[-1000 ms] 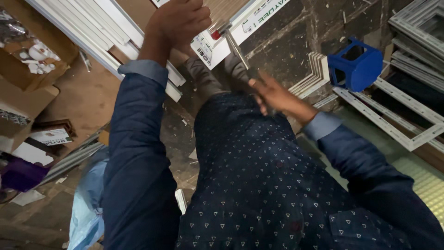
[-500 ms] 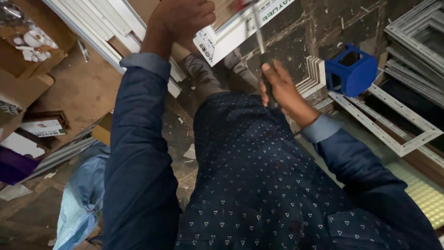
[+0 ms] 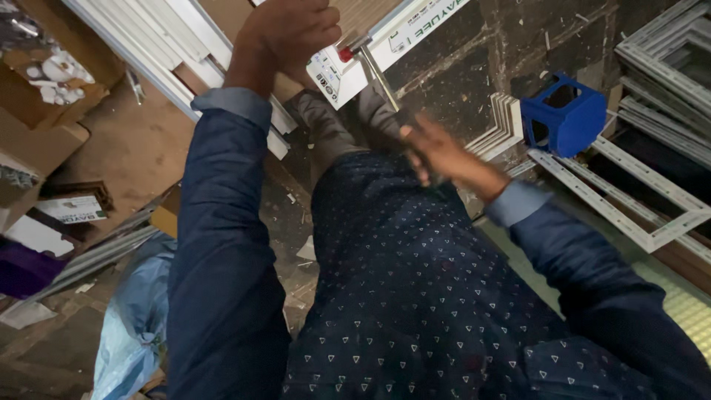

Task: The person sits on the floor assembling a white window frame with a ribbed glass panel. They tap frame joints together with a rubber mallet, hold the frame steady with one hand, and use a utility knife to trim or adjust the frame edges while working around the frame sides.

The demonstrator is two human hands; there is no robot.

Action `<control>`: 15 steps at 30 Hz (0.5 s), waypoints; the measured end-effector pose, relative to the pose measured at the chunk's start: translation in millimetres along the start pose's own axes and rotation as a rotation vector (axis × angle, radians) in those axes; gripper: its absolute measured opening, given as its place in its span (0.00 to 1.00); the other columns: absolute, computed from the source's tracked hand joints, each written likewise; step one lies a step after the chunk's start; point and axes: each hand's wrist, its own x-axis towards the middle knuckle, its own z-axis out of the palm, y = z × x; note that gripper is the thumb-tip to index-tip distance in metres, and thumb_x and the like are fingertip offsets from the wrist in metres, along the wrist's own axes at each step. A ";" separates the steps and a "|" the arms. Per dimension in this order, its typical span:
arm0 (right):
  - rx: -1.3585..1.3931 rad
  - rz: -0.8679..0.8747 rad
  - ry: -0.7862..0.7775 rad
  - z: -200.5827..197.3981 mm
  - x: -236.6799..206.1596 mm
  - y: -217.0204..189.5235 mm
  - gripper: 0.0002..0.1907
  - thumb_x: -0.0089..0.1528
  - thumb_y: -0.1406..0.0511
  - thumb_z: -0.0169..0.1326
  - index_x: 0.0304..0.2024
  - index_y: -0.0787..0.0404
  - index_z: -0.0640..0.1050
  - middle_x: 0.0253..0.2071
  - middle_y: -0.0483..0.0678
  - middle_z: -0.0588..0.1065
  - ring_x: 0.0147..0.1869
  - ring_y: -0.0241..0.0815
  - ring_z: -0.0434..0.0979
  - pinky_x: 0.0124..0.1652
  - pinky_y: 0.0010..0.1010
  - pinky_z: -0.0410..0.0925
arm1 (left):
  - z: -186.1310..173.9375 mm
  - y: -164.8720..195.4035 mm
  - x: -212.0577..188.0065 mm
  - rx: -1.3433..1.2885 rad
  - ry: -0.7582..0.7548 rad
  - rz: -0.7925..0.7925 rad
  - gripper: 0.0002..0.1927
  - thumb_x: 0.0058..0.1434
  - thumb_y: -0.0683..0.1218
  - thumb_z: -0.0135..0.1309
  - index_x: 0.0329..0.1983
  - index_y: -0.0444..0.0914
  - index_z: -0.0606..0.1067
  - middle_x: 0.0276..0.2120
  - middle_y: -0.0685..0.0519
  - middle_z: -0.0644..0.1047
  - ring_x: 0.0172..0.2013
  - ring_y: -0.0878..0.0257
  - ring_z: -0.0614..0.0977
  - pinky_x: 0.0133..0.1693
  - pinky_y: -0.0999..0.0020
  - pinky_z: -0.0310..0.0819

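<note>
At the top of the view, presses the left hand (image 3: 285,37) onto the white profile (image 3: 404,30), fingers curled over its near edge, much as half a second ago. Grips the metal tool (image 3: 379,75) with the right hand (image 3: 437,152); fingers there look wrapped round the handle, though too blurred by motion to say more. Shows a change in the tool's lean: stood nearly upright half a second ago, now slants up and left, its far end close by the small red part (image 3: 345,53) on the profile's end. Cannot tell whether it touches. Suggests, as a judgement, work on that end of the profile in mid-stroke, with the left hand as the steadying one. Keeps both dark shoes (image 3: 326,126) planted just below the profile.

Below and around, no table: a rough, dusty floor (image 3: 296,215) strewn with chips. Has open cardboard boxes (image 3: 44,126) to the left, a pale blue plastic bag (image 3: 137,326) at lower left, a blue plastic box (image 3: 564,118) to the right, and stacked white frames (image 3: 652,215) beyond it against dark slabs (image 3: 474,67)
</note>
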 end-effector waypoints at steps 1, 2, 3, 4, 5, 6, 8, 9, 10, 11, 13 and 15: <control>0.034 -0.017 0.027 0.9 -0.2 -0.2 0.19 0.74 0.55 0.44 0.55 0.64 0.61 0.25 0.45 0.67 0.20 0.37 0.68 0.20 0.31 0.67 | 0.0 -0.4 -1.0 -0.013 0.014 0.002 0.38 0.34 0.71 0.71 0.39 0.44 0.73 0.38 0.55 0.71 0.42 0.58 0.75 0.43 0.64 0.71; 0.063 -0.034 0.051 1.7 -1.1 -1.3 0.20 0.76 0.55 0.45 0.52 0.67 0.62 0.26 0.46 0.67 0.20 0.38 0.67 0.20 0.32 0.66 | -0.2 -0.8 -1.7 -0.023 0.029 0.000 0.39 0.33 0.70 0.71 0.40 0.44 0.73 0.39 0.55 0.71 0.43 0.58 0.75 0.43 0.63 0.71; 0.118 -0.068 0.142 4.8 -1.7 -2.4 0.19 0.75 0.55 0.44 0.51 0.66 0.62 0.26 0.46 0.67 0.20 0.38 0.67 0.20 0.31 0.66 | -0.1 -0.2 -1.9 -0.002 0.044 -0.008 0.37 0.33 0.69 0.71 0.40 0.44 0.73 0.39 0.55 0.71 0.44 0.59 0.75 0.44 0.64 0.71; 0.176 -0.100 0.231 7.7 -2.5 -4.2 0.18 0.75 0.55 0.44 0.50 0.65 0.61 0.25 0.45 0.66 0.20 0.37 0.67 0.20 0.31 0.66 | -0.3 0.3 -2.2 0.017 0.057 -0.015 0.36 0.34 0.68 0.71 0.39 0.45 0.73 0.40 0.56 0.71 0.45 0.59 0.76 0.45 0.65 0.71; 0.234 -0.133 0.319 11.9 -3.5 -5.9 0.18 0.75 0.55 0.44 0.49 0.64 0.61 0.25 0.45 0.66 0.20 0.36 0.66 0.20 0.31 0.66 | -0.5 0.9 -2.1 0.037 0.068 -0.023 0.35 0.35 0.67 0.71 0.39 0.46 0.72 0.41 0.56 0.71 0.46 0.60 0.76 0.46 0.66 0.71; 0.174 -0.066 0.229 15.1 -4.3 -8.0 0.15 0.73 0.55 0.44 0.51 0.59 0.61 0.24 0.45 0.66 0.19 0.36 0.67 0.20 0.31 0.67 | -0.6 1.6 -2.0 0.018 0.071 -0.015 0.35 0.35 0.68 0.71 0.39 0.45 0.72 0.41 0.55 0.71 0.46 0.59 0.76 0.46 0.65 0.71; 0.058 0.062 0.054 17.1 -6.1 -12.2 0.14 0.69 0.56 0.45 0.55 0.49 0.61 0.22 0.45 0.67 0.18 0.36 0.68 0.19 0.30 0.67 | -0.9 0.6 0.0 -0.019 0.078 0.010 0.37 0.35 0.70 0.71 0.39 0.43 0.72 0.40 0.54 0.71 0.44 0.57 0.75 0.46 0.63 0.71; 0.056 0.033 0.045 15.3 -6.5 -14.3 0.14 0.71 0.56 0.45 0.53 0.54 0.62 0.23 0.45 0.67 0.18 0.37 0.67 0.19 0.30 0.66 | -1.6 0.0 0.0 -0.038 0.061 0.000 0.36 0.35 0.69 0.71 0.38 0.43 0.72 0.39 0.54 0.71 0.44 0.57 0.75 0.45 0.63 0.71; 0.055 0.005 0.041 12.7 -7.1 -15.5 0.14 0.72 0.56 0.45 0.52 0.58 0.64 0.23 0.45 0.66 0.18 0.37 0.67 0.19 0.30 0.65 | -1.8 -0.5 0.6 -0.059 0.045 -0.005 0.36 0.35 0.69 0.71 0.38 0.44 0.72 0.39 0.54 0.71 0.44 0.57 0.75 0.45 0.62 0.71; 0.050 -0.023 0.036 9.1 -6.8 -16.4 0.16 0.74 0.56 0.44 0.50 0.63 0.65 0.24 0.45 0.66 0.19 0.37 0.66 0.19 0.30 0.64 | -2.5 -1.4 0.7 -0.078 0.030 -0.014 0.35 0.35 0.68 0.71 0.37 0.44 0.72 0.38 0.54 0.71 0.44 0.57 0.75 0.45 0.62 0.71; 0.181 -0.077 0.196 4.1 -5.5 -14.6 0.17 0.74 0.56 0.44 0.51 0.63 0.62 0.24 0.45 0.67 0.19 0.36 0.66 0.19 0.30 0.65 | -3.6 -2.6 1.2 -0.047 0.024 0.013 0.35 0.34 0.68 0.71 0.35 0.44 0.72 0.38 0.54 0.71 0.43 0.57 0.75 0.44 0.62 0.71; 0.164 -0.020 0.190 2.1 -3.4 -10.4 0.16 0.72 0.55 0.44 0.54 0.58 0.61 0.24 0.44 0.67 0.19 0.36 0.67 0.19 0.30 0.67 | -4.8 -2.8 1.5 -0.050 0.020 0.009 0.35 0.34 0.68 0.70 0.35 0.44 0.72 0.38 0.54 0.71 0.43 0.57 0.75 0.45 0.62 0.70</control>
